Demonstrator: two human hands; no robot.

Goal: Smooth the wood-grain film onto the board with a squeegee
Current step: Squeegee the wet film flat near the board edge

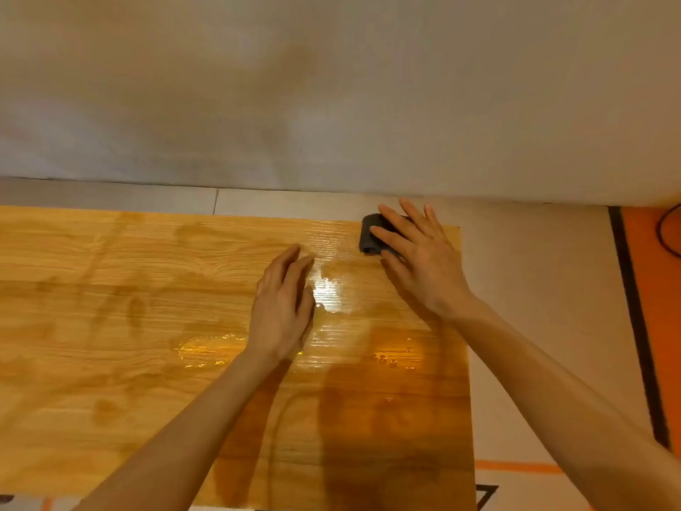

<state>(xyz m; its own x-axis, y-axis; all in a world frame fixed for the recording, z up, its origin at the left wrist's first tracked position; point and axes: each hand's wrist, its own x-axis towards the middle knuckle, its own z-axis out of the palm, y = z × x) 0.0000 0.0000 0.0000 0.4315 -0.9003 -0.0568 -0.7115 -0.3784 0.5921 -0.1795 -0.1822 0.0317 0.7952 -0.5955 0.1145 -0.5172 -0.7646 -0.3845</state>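
Observation:
A large board covered in glossy wood-grain film (pixel 147 307) lies flat on the floor and fills the lower left of the view. My left hand (pixel 283 307) rests flat on the film near its middle right, fingers together and pointing away from me. My right hand (pixel 420 260) lies with fingers spread at the board's far right corner, pressing down on a small dark grey squeegee (pixel 368 234). Only the tool's left end shows from under my fingers. Shiny wrinkles and bubbles in the film show near my left wrist.
A pale wall (pixel 331 86) rises just beyond the board's far edge. Light floor tiles (pixel 534 271) lie to the right of the board, then a black strip and an orange mat (pixel 656 307). A dark cable (pixel 667 230) curls at the far right.

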